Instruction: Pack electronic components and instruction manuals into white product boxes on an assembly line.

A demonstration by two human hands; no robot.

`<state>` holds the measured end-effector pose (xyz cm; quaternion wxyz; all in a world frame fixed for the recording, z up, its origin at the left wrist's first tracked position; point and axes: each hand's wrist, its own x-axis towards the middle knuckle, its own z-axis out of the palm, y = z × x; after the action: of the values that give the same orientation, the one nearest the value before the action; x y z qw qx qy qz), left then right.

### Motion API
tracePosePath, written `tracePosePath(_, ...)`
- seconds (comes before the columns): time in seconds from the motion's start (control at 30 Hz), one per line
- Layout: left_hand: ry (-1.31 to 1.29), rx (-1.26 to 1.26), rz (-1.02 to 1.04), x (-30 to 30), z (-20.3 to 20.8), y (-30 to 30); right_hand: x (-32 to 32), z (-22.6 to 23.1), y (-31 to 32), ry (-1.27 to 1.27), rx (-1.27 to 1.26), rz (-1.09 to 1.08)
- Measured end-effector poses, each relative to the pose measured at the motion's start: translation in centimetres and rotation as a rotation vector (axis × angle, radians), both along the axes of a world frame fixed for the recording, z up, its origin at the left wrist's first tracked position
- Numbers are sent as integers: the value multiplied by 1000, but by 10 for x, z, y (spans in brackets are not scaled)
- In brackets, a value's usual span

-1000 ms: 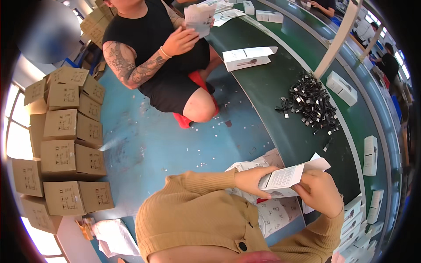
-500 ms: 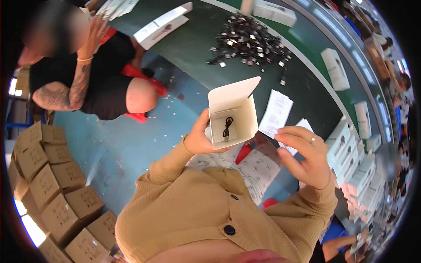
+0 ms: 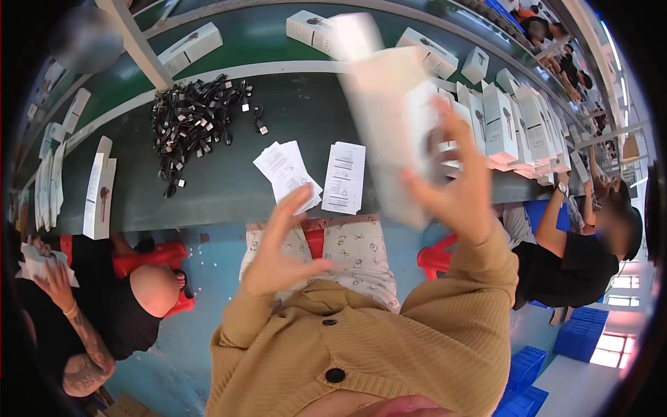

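A tall white carton [image 3: 382, 118], smeared by motion, is held up over the front of the table with a flap standing up at its top. My right hand [image 3: 462, 184] grips the carton along its right side, thumb low and fingers higher up. What lies inside it cannot be seen from here. My left hand [image 3: 278, 247] holds nothing, its fingers spread and the thumb pointing toward the carton. Just beyond it lie a fanned stack of printed leaflets [image 3: 288, 170] and a second, straighter leaflet stack [image 3: 344, 177].
A heap of black USB cables [image 3: 194, 115] covers the left part of the green table [image 3: 299, 104]. Upright white cartons [image 3: 500, 125] crowd its right side. More cartons [image 3: 313, 31] lie on the belt beyond. Co-workers sit at left and right, near red stools [image 3: 434, 257].
The view has turned to the right. A white carton was in my left hand with a cable inside; now my right hand grips a carton and my left is empty.
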<state>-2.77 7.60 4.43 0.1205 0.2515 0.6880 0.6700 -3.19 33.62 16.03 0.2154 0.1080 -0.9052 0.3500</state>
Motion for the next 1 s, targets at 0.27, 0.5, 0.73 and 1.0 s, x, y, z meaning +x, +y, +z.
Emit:
tracePosePath(0.27, 266, -419, 894, -70, -2, -168, -29, -20, 192, -300, 292, -652)
tracePosePath(0.5, 743, -1718, 1300, -142, -7, -294, -45, -31, 110, 187, 668, -346)
tracePosePath(0.73, 291, -1379, 1249, -146, -3, -340, -37, -108, -75, 124, 552, 485)
tracePosePath(1.0, 174, -297, 747, -33, 14, -217, -38, -118, -67, 57, 411, 620)
